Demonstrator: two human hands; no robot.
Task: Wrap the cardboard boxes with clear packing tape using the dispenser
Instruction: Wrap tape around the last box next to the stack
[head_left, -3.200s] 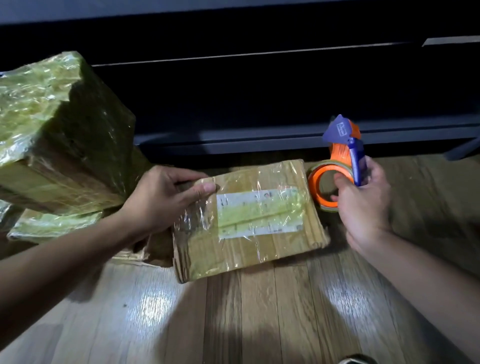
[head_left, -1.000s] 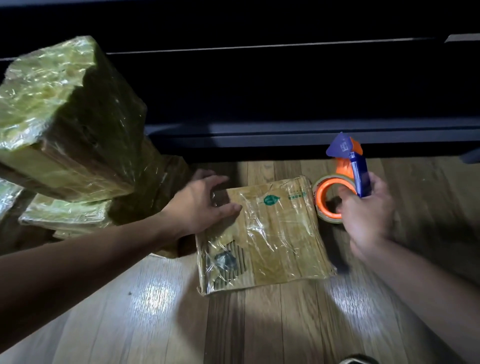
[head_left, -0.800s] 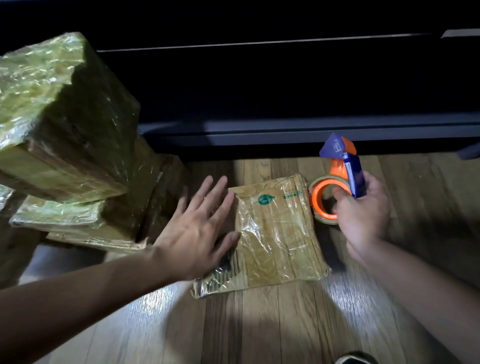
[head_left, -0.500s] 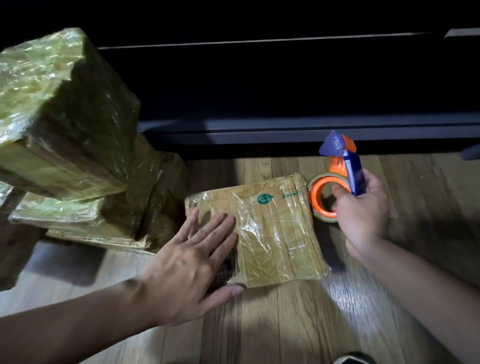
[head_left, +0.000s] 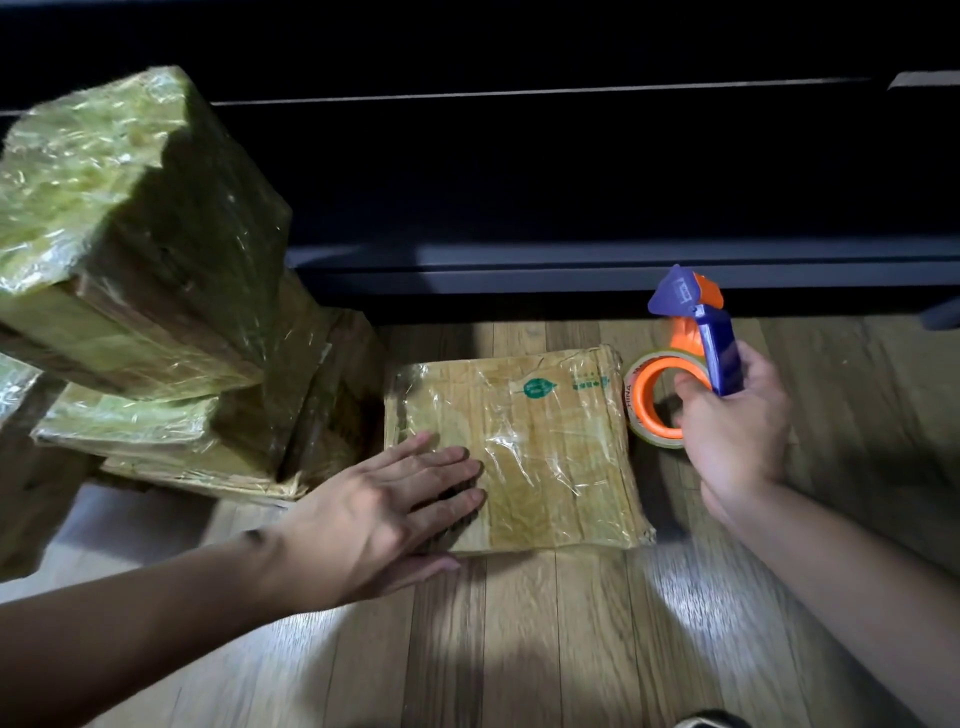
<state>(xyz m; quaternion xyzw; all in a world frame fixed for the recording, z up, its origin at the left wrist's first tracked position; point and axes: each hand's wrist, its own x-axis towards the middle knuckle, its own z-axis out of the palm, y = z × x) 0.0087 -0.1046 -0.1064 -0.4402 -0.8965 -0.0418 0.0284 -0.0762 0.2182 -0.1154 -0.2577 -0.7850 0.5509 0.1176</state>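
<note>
A flat brown cardboard box skinned in crinkled clear tape is lying on the wooden floor. The left hand is pressing flat on its near-left corner, fingers straight. The right hand is gripping the orange-and-blue tape dispenser just right of the box. The box is looking light, stiff and slick, so its edges are probably offering the surest hold. I am counting one flat box, one dispenser, and at least three boxes in the stack of tape-wrapped boxes just left of it.
</note>
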